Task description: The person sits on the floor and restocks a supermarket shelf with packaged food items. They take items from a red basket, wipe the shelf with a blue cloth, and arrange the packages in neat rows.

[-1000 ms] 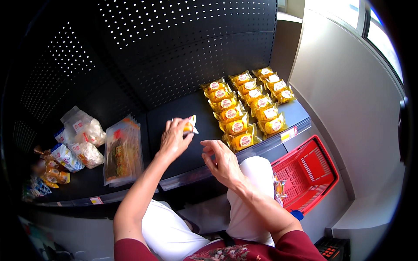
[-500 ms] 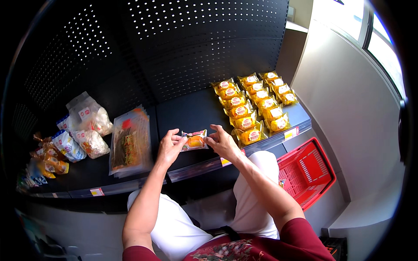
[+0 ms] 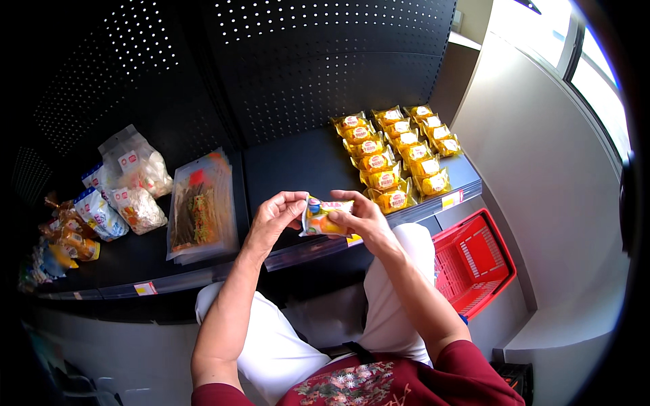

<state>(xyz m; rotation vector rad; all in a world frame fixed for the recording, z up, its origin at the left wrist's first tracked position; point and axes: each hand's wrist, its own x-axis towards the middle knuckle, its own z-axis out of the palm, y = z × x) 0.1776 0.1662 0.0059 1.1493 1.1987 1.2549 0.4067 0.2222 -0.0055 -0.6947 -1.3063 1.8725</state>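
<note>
Both hands hold a small wrapped snack cake (image 3: pixel 323 223) above the front edge of the dark shelf. Its wrapper is clear and white, with orange and blue print. My left hand (image 3: pixel 271 222) pinches the left end between thumb and fingers. At the other end, my right hand (image 3: pixel 371 225) has its thumb across the front and its fingers mostly hidden behind. Just beyond, to the right, yellow-wrapped cakes (image 3: pixel 383 179) lie in three rows on the shelf (image 3: pixel 291 166).
Flat clear packs of dried food (image 3: pixel 202 213) lie in a stack to the left. Past them are clear bags of pale food (image 3: pixel 140 210), blue-and-white bags (image 3: pixel 101 215) and brown packs (image 3: pixel 74 240). A red shopping basket (image 3: pixel 500 289) stands on the floor by my right knee.
The snack cake has moved slightly right and is now tilted. My right hand has closed on its right end, while my left hand has shifted up along the left end.
</note>
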